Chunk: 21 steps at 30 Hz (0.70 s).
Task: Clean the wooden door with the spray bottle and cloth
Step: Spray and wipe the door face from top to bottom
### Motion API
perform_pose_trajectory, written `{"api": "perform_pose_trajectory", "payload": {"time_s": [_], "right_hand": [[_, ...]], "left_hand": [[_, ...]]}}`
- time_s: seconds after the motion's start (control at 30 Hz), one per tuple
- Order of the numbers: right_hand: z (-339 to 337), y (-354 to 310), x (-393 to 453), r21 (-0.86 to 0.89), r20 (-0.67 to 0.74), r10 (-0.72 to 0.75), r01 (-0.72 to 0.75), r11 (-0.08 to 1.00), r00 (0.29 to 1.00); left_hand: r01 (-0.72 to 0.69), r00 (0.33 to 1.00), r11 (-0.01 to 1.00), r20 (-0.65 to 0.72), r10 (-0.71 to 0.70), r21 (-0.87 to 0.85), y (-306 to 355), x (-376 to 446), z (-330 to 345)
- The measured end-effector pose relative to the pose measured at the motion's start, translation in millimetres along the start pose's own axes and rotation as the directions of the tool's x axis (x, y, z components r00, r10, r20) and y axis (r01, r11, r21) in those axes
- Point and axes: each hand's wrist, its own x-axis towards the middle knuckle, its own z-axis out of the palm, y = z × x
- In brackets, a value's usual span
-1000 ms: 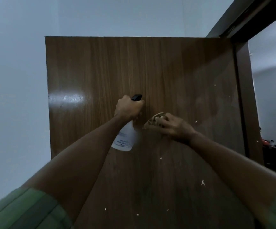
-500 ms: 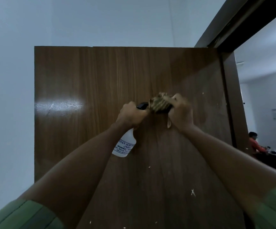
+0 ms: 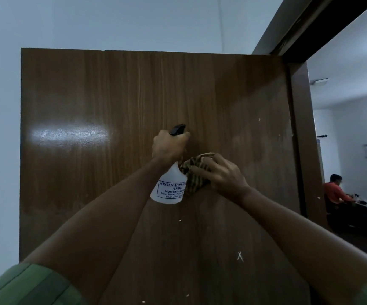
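While your left hand (image 3: 169,147) grips the spray bottle (image 3: 169,186) by its neck, your right hand (image 3: 219,172), at 3 o'clock of it, bunches the cloth (image 3: 194,172) vs. the wooden door (image 3: 134,102): wipe step, I'd say. Bottle axis approx. vertical, nozzle at 12, facing the door. Next: wipe towards the specks at 6, w/ firm pressure.

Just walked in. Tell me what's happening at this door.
A person is cleaning the wooden door. The left hand grips a white spray bottle by its black trigger head, nozzle toward the door. The right hand presses a striped cloth against the wood beside the bottle. Pale specks dot the lower panel.
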Motion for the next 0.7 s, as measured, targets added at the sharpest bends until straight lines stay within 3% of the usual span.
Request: {"api": "perform_pose_trajectory", "payload": {"time_s": [0.07,0.1,0.13,0.2,0.23,0.27,0.33,0.4,0.47,0.5,0.53,0.57,0.63,0.67,0.7], "right_hand": [[-1.9,29.4,6.8,-0.047,0.018,-0.111,0.112,0.993,0.994],[-5.4,44.0,16.8,-0.075,0.012,-0.041,0.041,0.996,0.999],[-9.9,56.3,27.0,-0.088,-0.014,0.129,-0.130,0.988,0.992],[-16.8,69.7,44.4,-0.025,-0.080,0.523,-0.526,0.850,0.848],[-17.6,66.2,46.0,0.014,-0.102,0.608,-0.610,0.792,0.788],[-15.9,58.8,41.8,0.035,-0.114,0.612,-0.613,0.789,0.782],[-9.3,41.2,14.8,0.017,-0.113,0.439,-0.440,0.898,0.891],[-6.5,33.5,-21.2,-0.008,-0.102,0.136,-0.137,0.990,0.985],[-11.8,50.4,-34.7,-0.042,-0.067,-0.067,0.064,0.997,0.996],[-15.6,64.3,-31.4,-0.067,-0.066,-0.086,0.081,0.994,0.994],[-19.6,78.3,-24.8,-0.075,-0.070,0.003,-0.008,0.997,0.998],[-23.6,89.7,-15.1,-0.066,-0.097,0.191,-0.197,0.978,0.977],[-26.5,97.8,-0.7,0.027,-0.133,0.607,-0.609,0.793,0.784],[-24.4,92.0,-1.2,0.053,-0.152,0.672,-0.673,0.738,0.725],[-21.0,83.0,-7.8,0.045,-0.159,0.644,-0.646,0.762,0.748]], "left_hand": [[-0.011,1.000,1.000,0.015,0.011,0.006,2.7,4.7,8.7],[-0.023,0.999,1.000,0.032,0.023,0.007,4.0,6.3,12.6],[-0.036,0.998,0.999,0.054,0.035,0.003,5.4,6.9,16.9],[-0.062,0.994,0.998,0.092,0.063,-0.018,7.5,6.8,25.6],[-0.068,0.993,0.997,0.096,0.070,-0.026,9.8,5.1,29.2],[-0.060,0.994,0.998,0.091,0.063,-0.036,12.1,4.1,33.6],[-0.020,0.998,0.999,0.062,0.023,-0.048,17.1,1.5,42.3],[0.017,0.998,0.999,0.063,-0.014,-0.034,21.3,0.1,50.4],[0.003,0.995,1.000,0.097,-0.001,-0.021,24.0,1.1,60.5],[-0.009,0.994,1.000,0.104,0.011,-0.013,25.6,1.4,64.9],[-0.014,0.994,1.000,0.104,0.014,-0.006,28.0,2.1,69.6],[-0.022,0.994,1.000,0.104,0.023,-0.007,29.7,4.2,73.8],[-0.032,0.990,0.999,0.137,0.037,-0.036,34.5,8.6,82.4],[-0.029,0.990,0.998,0.140,0.036,-0.051,38.8,9.5,86.2],[-0.021,0.992,0.998,0.125,0.029,-0.064,42.9,10.3,89.4]]}}
